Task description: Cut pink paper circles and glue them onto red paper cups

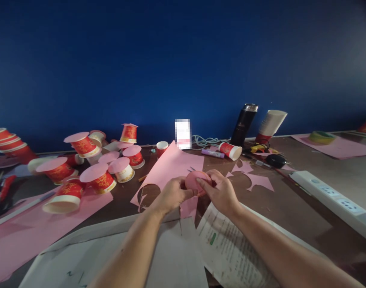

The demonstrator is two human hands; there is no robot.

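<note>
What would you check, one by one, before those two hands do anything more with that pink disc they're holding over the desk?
1. Both hands on the pink disc: ok. The left hand and right hand pinch it from either side.
2. Cup under the disc: cannot tell; the fingers hide it.
3. Disc level: cannot tell; it faces the camera at a tilt.
4. Space below the hands: not ok. The cut pink sheet and printed papers lie there.
5. Capped cups out of the way: ok, they sit off to the left.
6. Power strip apart from the work: ok, it lies to the right.
</note>
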